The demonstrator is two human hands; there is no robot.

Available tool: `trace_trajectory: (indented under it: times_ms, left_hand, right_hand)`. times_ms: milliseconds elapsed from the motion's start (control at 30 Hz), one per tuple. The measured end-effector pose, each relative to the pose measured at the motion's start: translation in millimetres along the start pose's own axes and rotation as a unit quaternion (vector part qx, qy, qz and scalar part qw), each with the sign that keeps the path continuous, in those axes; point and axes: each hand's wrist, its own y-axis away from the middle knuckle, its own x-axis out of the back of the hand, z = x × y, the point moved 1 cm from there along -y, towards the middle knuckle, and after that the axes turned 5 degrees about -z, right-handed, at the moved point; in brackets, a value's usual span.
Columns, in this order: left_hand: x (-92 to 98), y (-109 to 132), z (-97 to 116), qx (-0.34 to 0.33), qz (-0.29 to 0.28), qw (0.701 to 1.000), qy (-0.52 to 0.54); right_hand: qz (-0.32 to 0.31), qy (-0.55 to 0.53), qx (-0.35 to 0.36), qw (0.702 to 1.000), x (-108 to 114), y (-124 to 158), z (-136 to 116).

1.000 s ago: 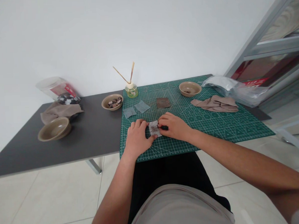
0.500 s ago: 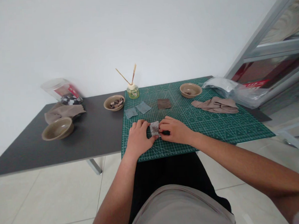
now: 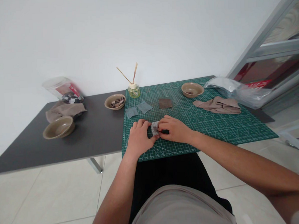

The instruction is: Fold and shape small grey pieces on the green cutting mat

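The small grey square (image 3: 154, 127) lies on the green cutting mat (image 3: 203, 131), between the left hand (image 3: 141, 138) and right hand (image 3: 174, 128). The left, thumb and forefinger spread, touches its left side; the right is curled over its right side, perhaps gripping something dark (image 3: 165, 131), though I cannot tell.

Soft, diffuse light spreads evenly across a pale wall (image 3: 160, 34) as whitish glare catches a clear plastic bag (image 3: 222, 84); shade darkens the right arm (image 3: 289, 201), stretched by the wide lens near the frame's edge, while slight blur hides detail on a grey patch (image 3: 154, 126) between left hand (image 3: 139, 136) and right hand (image 3: 174, 129)
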Motion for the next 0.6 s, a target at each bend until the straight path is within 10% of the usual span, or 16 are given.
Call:
trace_trajectory:
  times_ms: [367, 600]
  left_hand:
    - [-0.2, 0.2, -0.4, -0.001, -0.001, 1.0, -0.007]
    - [-0.9, -0.6, -1.2, -0.001, -0.004, 1.0, -0.001]
  right_hand:
    - [0.025, 0.04, -0.071, 0.996, -8.2, -10.9, 6.1]
    - [0.0, -0.023, 0.015, 1.0, -6.7, -9.7, 5.3]
